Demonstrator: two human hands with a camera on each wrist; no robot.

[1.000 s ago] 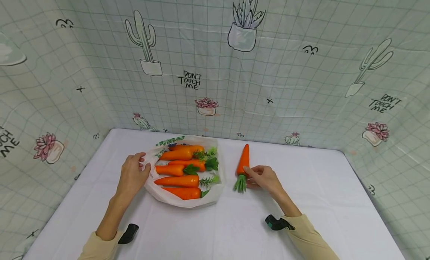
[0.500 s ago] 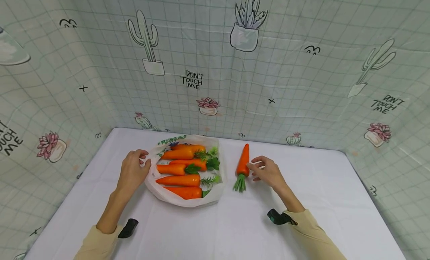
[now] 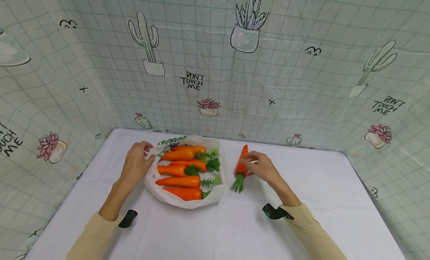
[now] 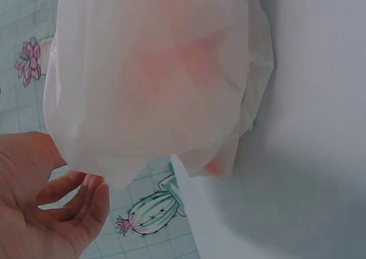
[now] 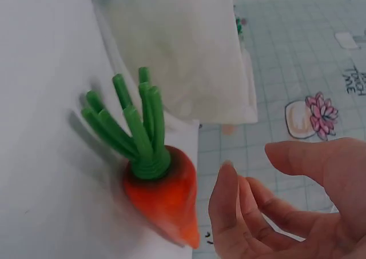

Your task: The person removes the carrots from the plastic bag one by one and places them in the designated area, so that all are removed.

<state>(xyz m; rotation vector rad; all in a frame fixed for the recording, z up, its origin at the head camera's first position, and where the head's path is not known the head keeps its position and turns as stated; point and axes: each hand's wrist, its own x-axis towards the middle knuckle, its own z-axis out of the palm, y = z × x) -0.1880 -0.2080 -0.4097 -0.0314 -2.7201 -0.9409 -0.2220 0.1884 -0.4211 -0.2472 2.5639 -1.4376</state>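
Note:
A single orange carrot (image 3: 240, 169) with a stubby green top lies on the table, right of the bag. My right hand (image 3: 263, 166) is over its right side, fingertips right at the carrot. In the right wrist view, thumb and index finger stand apart, and the carrot (image 5: 163, 193) lies beside the fingers, not between them. A white plastic bag (image 3: 188, 204), laid open, holds several carrots (image 3: 178, 181) with leafy green tops. At the bag's left rim is my left hand (image 3: 136, 163), fingers loosely bent and apart from the thumb. The bag (image 4: 154, 99) hides the thumb's tip in the left wrist view.
A white cloth covers the table (image 3: 215, 234). Behind and at both sides hangs a checked curtain (image 3: 215, 66) printed with cacti and potted plants. Each wrist carries a small black camera, the left one (image 3: 128, 219) and the right one (image 3: 273, 211).
My right hand lifted slightly off the carrot, then came back over it, higher up its body. The lone carrot has turned a little. My left hand shifted slightly up and right along the bag's rim.

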